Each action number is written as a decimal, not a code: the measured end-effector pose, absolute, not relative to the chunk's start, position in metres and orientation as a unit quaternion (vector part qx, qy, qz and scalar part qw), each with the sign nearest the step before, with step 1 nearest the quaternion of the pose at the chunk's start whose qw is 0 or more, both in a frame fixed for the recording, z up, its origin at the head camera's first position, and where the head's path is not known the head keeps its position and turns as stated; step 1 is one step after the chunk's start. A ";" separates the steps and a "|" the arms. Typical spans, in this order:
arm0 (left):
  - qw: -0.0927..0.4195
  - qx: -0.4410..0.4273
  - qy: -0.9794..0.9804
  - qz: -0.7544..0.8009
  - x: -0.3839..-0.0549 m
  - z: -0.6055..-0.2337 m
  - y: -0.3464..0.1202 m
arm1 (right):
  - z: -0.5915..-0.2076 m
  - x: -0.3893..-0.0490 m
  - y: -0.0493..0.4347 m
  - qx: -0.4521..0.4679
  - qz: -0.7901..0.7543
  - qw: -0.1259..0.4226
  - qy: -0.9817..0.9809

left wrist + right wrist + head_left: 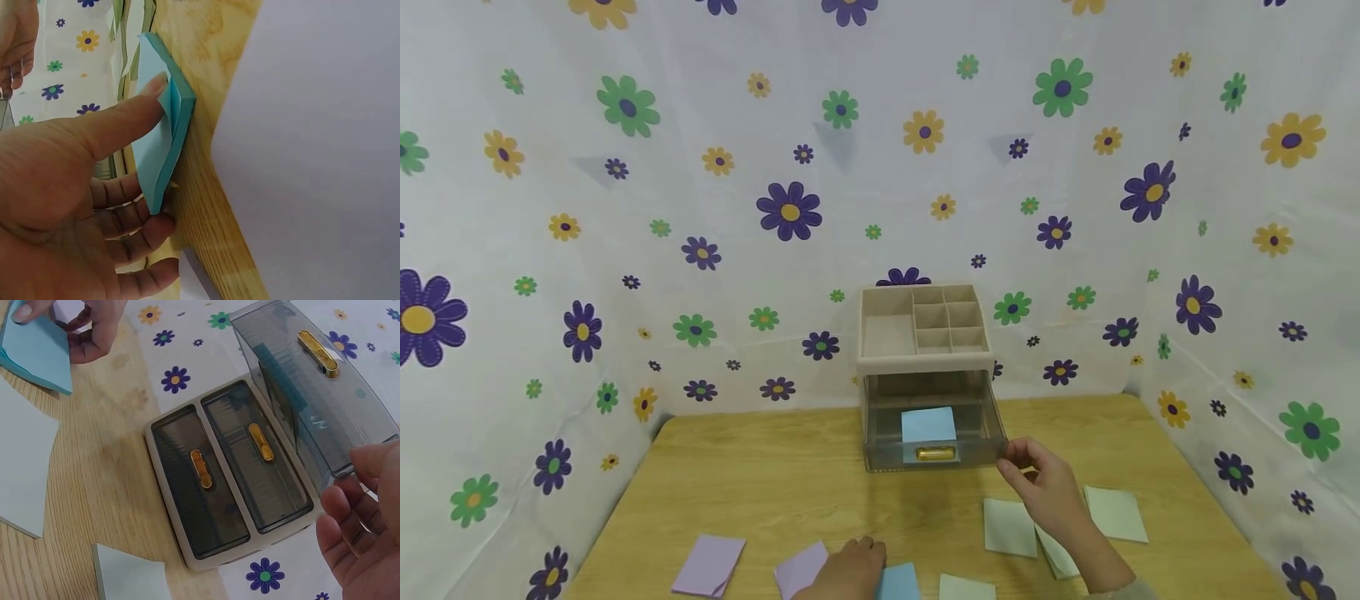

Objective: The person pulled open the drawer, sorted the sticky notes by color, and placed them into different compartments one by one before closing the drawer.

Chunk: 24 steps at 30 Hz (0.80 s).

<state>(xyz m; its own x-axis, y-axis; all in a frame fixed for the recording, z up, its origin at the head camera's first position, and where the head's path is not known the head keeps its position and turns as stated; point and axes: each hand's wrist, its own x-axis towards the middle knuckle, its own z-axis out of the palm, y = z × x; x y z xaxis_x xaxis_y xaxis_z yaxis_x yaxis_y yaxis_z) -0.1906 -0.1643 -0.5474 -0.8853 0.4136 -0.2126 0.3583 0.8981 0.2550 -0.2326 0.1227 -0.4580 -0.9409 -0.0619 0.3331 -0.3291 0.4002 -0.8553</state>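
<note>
My left hand [847, 571], at the near edge of the table, grips a blue sticky note pad [153, 137], thumb on its top sheet and fingers at the edge and underneath. With thumb and fingers my right hand [1051, 490] pinches the right front corner of a clear grey drawer [985, 454]. That drawer is the top one of a beige desk organizer [925, 364] and stands pulled out. Inside it lies another blue pad [928, 423], seen behind the gold handle [936, 453]. Two lower drawers [200, 481] are closed in the right wrist view.
Purple pads [707, 565] lie at the front left, one beside my left hand. Several pale green pads [1009, 527] are spread on the wooden table [760, 467] at the front right, some under my right forearm. A flower-printed sheet [880, 183] hangs behind and at both sides.
</note>
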 end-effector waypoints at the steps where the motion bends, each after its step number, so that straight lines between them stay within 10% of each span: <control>1: 0.132 0.202 0.965 0.105 -0.190 -0.547 -0.164 | -0.461 -0.234 0.124 0.125 0.529 0.128 -0.829; 24: 0.133 0.268 0.924 0.239 -0.184 -0.484 -0.160 | -0.480 -0.248 0.134 0.129 0.555 0.105 -0.815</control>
